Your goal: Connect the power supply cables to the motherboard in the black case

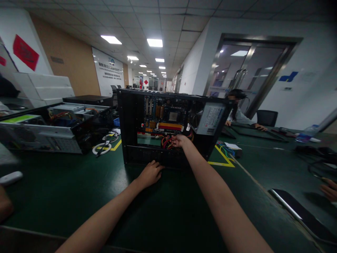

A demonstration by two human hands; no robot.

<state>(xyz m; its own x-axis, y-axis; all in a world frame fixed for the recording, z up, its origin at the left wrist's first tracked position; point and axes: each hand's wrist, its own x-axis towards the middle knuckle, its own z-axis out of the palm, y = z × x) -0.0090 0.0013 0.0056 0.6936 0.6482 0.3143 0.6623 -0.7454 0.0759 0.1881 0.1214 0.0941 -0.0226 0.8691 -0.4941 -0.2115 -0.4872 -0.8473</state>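
Observation:
An open black computer case (130,119) stands upright on the green table before me, its inside facing me. A motherboard (163,109) with red and yellow memory slots is mounted within, and a labelled silver power supply (212,118) sits at the upper right. My right hand (179,140) reaches into the lower part, fingers pinched at a bundle of red, yellow and black cables (165,141). Exactly which wires it grips is hard to make out. Against the case's bottom edge rests my left hand (151,173), fingers stretched out and holding nothing.
Another opened computer case (60,140) lies at the left, beside a coiled white cable (102,149). Coloured wires (226,149) are right of my case. Across the table a person's hands (260,127) touch a dark panel (252,133). Another person's hand (329,189) shows at far right.

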